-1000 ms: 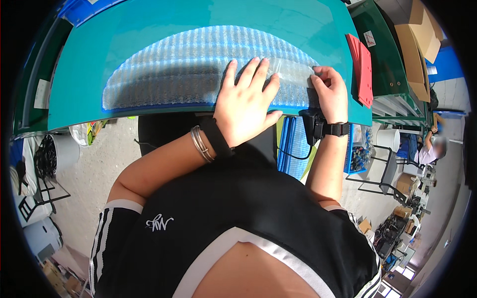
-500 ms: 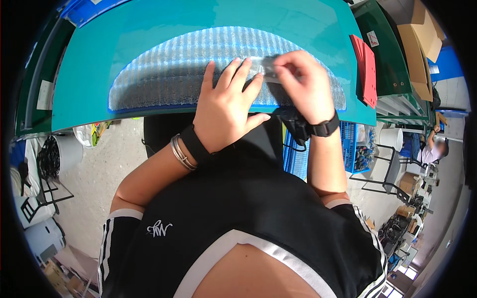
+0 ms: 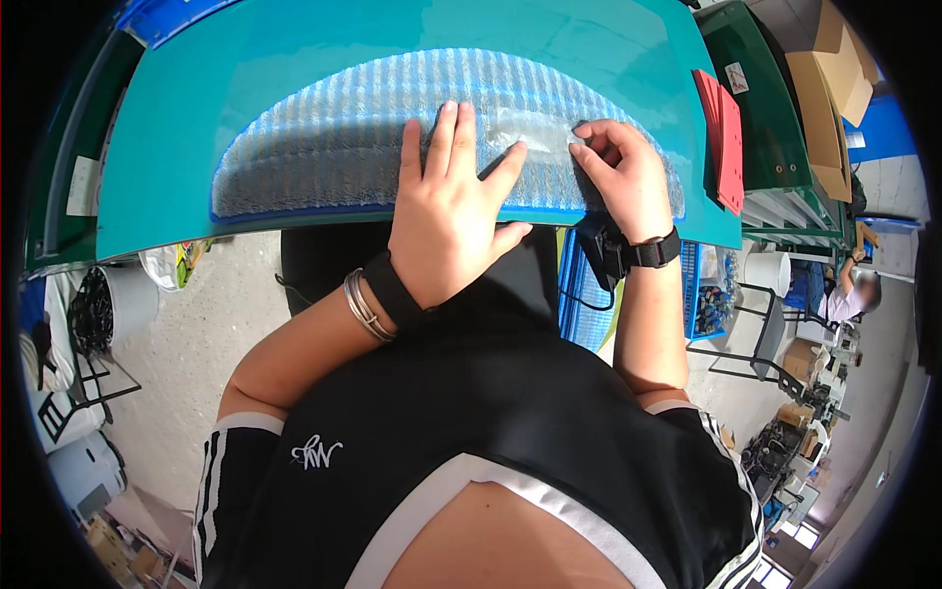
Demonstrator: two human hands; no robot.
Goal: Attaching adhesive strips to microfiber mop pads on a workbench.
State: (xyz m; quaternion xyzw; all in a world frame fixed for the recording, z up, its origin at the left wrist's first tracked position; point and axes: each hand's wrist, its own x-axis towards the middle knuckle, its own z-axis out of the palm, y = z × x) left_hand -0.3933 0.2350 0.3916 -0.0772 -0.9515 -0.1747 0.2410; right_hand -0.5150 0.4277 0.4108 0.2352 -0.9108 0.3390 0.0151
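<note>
A half-round mat (image 3: 324,128) with grey and pale blue striped pile and a blue edge lies on the green tabletop, its straight side along the near edge. My left hand (image 3: 444,211) lies palm down on its middle, fingers outstretched and the index fingertip against a small clear plastic piece (image 3: 538,130). It looks like a film or little bag; which one I cannot tell. At its right end, my right hand (image 3: 625,180) pinches the plastic between thumb and forefinger, just above the pile.
Red flat pieces (image 3: 723,137) lie at the right of the green table (image 3: 167,147). A blue tray (image 3: 177,18) sits at the far left corner. Blue crates (image 3: 706,294) stand below on the right, near a chair (image 3: 751,339). Another person (image 3: 856,294) is far off at right.
My right hand has moved right along the plastic, uncovering more of it. My left hand has shifted slightly, its middle fingers now together. The mat stays nearly in place.
</note>
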